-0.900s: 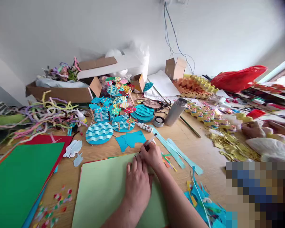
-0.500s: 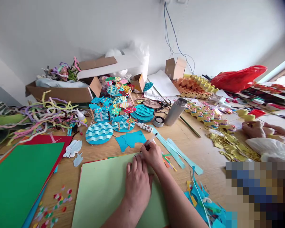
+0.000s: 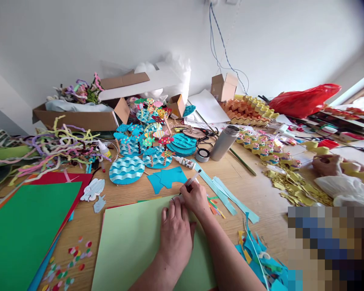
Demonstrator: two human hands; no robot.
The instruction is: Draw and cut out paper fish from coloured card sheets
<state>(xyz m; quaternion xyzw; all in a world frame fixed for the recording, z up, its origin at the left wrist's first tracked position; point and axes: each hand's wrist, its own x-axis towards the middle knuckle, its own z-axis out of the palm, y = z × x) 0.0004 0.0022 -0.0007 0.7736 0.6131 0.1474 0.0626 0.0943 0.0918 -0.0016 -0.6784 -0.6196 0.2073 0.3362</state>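
Observation:
Flat on a pale green sheet of paper (image 3: 127,242) rests my left hand (image 3: 176,230), its fingers stretched toward the sheet's far edge. Just beyond those fingertips, my right hand (image 3: 194,199) is closed around a pen (image 3: 194,177), which leans with its back end up and to the right. The pen's tip is hidden by my fingers. Part of a small white piece (image 3: 173,199) shows at my left fingertips, mostly covered. Thin coloured paper strips (image 3: 215,207) lie beside my right wrist.
Blue wave-patterned discs (image 3: 126,170), a glue bottle (image 3: 186,163) and a grey flask (image 3: 225,142) stand beyond the sheet. Green paper (image 3: 33,230) and confetti dots (image 3: 79,252) lie left; blue scraps (image 3: 257,254) lie right. Another person's hand (image 3: 326,165) holds yellow carton at far right.
My hands and the pen stay almost exactly where they were. At far right, the other person's hand and the yellow carton piece have shifted slightly.

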